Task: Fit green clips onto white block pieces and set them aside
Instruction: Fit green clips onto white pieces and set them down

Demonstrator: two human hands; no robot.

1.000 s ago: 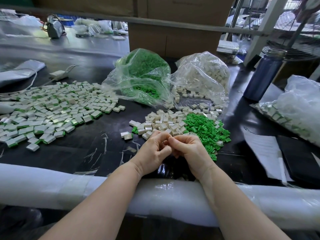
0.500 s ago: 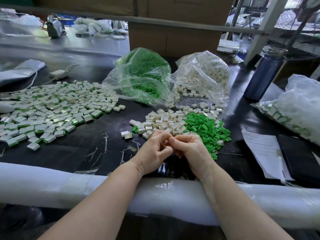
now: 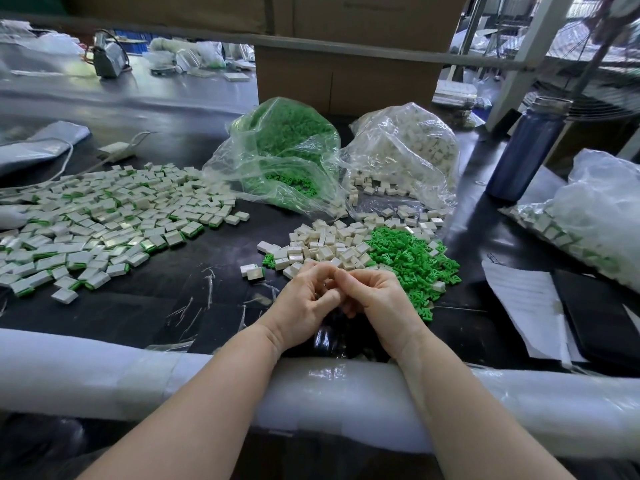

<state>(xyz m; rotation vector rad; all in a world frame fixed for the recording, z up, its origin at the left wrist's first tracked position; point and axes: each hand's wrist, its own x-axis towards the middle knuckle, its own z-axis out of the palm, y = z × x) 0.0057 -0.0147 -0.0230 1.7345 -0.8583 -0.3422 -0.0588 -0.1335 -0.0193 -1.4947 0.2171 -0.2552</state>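
Hands meet just before the block pile (image 3: pixel 332 245): left hand (image 3: pixel 304 303) and right hand (image 3: pixel 377 299), fingers curled, fingertips together; whatever they pinch is hidden. Clips (image 3: pixel 412 261) lie right of the pile, finished pieces (image 3: pixel 104 216) far left.

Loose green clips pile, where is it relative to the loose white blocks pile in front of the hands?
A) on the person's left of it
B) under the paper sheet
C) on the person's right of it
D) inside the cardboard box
C: the loose green clips lie directly right of the loose white blocks, the two piles touching.
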